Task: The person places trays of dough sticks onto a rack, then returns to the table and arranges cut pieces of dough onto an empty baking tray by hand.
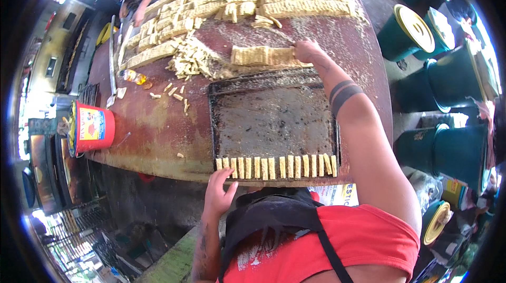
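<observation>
Brown table (158, 125), right hand (307, 50) on dough strip (258, 55), left hand (219, 193) at tray (271, 119)

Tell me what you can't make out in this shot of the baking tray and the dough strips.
Head view only:
- Right hand: fingertips hidden against the dough slab, so its grip is unclear.
- Baking tray: near rim covered by the row of cut strips.
- Red tub: lies sideways, contents unseen.
- Left hand: palm faces away.

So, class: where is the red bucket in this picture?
In the head view, the red bucket lies on its side at the left edge of the table, left of the dark baking tray and below the small bottle.
</observation>
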The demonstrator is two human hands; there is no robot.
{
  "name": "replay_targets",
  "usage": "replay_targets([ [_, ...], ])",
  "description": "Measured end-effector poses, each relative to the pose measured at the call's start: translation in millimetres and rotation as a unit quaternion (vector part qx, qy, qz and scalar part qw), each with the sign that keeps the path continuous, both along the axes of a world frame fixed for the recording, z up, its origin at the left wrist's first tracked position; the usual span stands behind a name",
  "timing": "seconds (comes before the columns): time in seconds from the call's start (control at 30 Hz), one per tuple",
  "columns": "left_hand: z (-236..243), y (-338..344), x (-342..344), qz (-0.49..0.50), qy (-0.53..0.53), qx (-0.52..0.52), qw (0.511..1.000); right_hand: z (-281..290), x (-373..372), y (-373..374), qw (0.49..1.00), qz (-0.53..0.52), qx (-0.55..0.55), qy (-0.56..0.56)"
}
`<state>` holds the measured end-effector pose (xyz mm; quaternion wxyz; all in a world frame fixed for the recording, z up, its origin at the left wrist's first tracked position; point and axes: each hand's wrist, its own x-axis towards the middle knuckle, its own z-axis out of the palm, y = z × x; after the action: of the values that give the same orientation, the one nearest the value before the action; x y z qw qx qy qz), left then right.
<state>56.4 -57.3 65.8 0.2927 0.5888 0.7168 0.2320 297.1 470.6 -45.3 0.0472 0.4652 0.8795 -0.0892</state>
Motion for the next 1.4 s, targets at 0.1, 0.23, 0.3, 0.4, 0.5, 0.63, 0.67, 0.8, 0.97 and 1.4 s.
replay_targets([
  [0.1,0,-44,-13,0.095,-0.003,-0.021,0.995,30,-13,0,0.986,-0.084,-0.142,-0.02],
  [0.23,4,-61,-17,0.197,-0.056,-0.05,0.978,24,-16,5,0.974,-0.133,-0.182,0.022],
  [0.3,5,-59,-17,0.212,-0.072,-0.056,0.973,12,-13,16,0.979,-0.135,-0.153,-0.014],
  [0.4,7,-54,-22,0.194,-0.062,-0.052,0.978,-21,-18,4,0.983,-0.145,-0.105,-0.031],
  [0.5,9,-49,-20,0.173,-0.06,-0.041,0.982,-15,-13,1,0.982,-0.171,-0.081,-0.014],
  [0.63,6,-54,-17,0.152,-0.031,-0.04,0.987,33,-14,-9,0.983,-0.114,-0.147,-0.013],
  [0.67,6,-54,-16,0.148,-0.032,-0.042,0.988,43,-8,-13,0.989,-0.067,-0.134,-0.016],
  [0.8,5,-49,-14,0.137,-0.035,-0.046,0.989,13,3,13,0.971,-0.125,-0.201,0.023],
  [0.97,7,-51,-13,0.146,-0.051,-0.069,0.986,-1,12,5,0.956,-0.168,-0.197,0.139],
  [1.4,-8,11,-40,-0.02,-0.043,0.012,0.999,97,8,-88,0.939,-0.12,-0.143,0.289],
])
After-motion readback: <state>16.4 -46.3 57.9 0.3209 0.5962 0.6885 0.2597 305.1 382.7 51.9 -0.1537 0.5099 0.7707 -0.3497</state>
